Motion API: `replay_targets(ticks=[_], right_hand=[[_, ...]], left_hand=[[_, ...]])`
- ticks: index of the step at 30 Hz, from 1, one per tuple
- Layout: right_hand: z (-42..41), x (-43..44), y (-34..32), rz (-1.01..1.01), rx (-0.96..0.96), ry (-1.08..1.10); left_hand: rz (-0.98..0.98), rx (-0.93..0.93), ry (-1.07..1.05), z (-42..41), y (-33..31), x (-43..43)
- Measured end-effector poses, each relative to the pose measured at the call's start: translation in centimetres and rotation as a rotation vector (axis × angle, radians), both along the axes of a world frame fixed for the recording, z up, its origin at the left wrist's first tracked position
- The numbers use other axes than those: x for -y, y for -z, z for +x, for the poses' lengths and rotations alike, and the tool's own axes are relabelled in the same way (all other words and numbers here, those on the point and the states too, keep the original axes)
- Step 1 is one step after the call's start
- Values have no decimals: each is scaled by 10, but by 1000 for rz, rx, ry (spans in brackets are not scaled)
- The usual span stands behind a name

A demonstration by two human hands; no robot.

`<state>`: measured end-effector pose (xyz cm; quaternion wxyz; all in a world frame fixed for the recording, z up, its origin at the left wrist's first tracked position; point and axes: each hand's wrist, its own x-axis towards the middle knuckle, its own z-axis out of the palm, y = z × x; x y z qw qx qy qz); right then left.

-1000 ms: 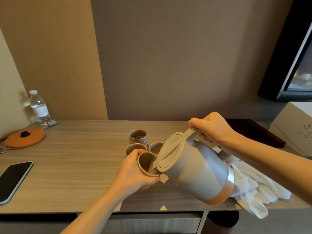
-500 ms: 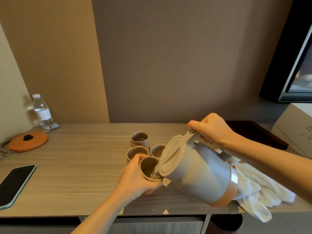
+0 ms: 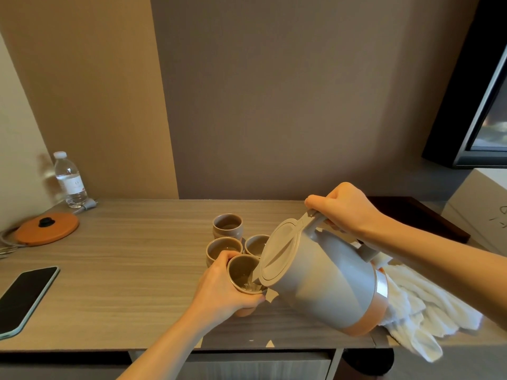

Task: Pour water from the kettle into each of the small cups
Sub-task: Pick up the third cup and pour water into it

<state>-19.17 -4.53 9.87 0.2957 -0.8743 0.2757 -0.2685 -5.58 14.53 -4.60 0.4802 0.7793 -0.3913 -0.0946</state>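
Over the last second little has moved. The kettle (image 3: 323,275) has tipped slightly further and its spout has stayed at the rim of the held cup (image 3: 242,270). A glint of water now lies in the bottom of that cup, so the pour into it is under way and, judging by the level, far from done.

The left hand (image 3: 219,292) is still curled round the outside of this cup, thumb and fingers wrapping its wall. It holds the cup tilted toward the spout, over the middle of the counter (image 3: 123,270) and closer to the front edge than the other cups. The right hand (image 3: 343,207) is clenched round the kettle's handle at the top, carrying the kettle on a steep slant above the right front part of the counter, lid closed.

Three more cups stand upright in a tight group just behind the held one: a back cup (image 3: 227,225), a left cup (image 3: 223,248) and a right cup (image 3: 256,244) partly hidden by the kettle lid. How full they are cannot be told. A white towel (image 3: 417,311) hangs over the front right corner.
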Motion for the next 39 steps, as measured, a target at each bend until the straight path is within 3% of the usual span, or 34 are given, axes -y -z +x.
replay_targets(ticks=[39], right_hand=[[2,-3,-6,-13,-60,26]], left_hand=[[-11,-70,-31,-4,4,3]])
